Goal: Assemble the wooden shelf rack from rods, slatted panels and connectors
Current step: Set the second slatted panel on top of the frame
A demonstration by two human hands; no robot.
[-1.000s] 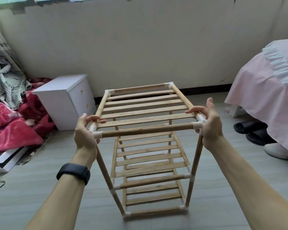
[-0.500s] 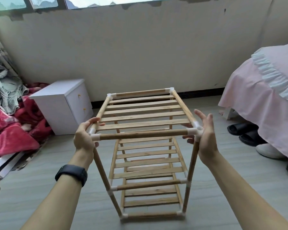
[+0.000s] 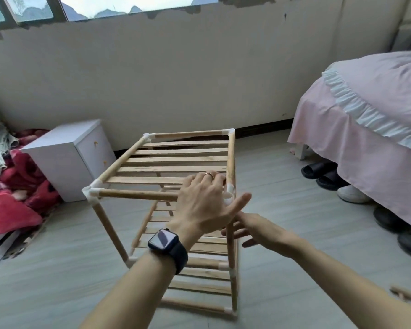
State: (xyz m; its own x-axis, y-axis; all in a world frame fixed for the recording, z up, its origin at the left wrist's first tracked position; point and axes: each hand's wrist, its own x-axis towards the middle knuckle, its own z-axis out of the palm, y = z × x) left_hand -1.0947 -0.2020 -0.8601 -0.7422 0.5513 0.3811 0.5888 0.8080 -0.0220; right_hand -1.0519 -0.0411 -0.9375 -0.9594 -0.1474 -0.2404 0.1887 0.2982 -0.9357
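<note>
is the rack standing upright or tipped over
Upright: the rack stands on the floor on its posts, top panel facing up; the left hand rests on it.

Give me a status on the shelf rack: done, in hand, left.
Done: the rack stands on the floor with stacked slatted tiers and white connectors at the visible corners. In hand: the left hand rests on the top's near right corner; the right hand is open beside the upright below. Left: probably only a firmness check; a blurred wooden piece lies on the floor, purpose unclear.
</note>
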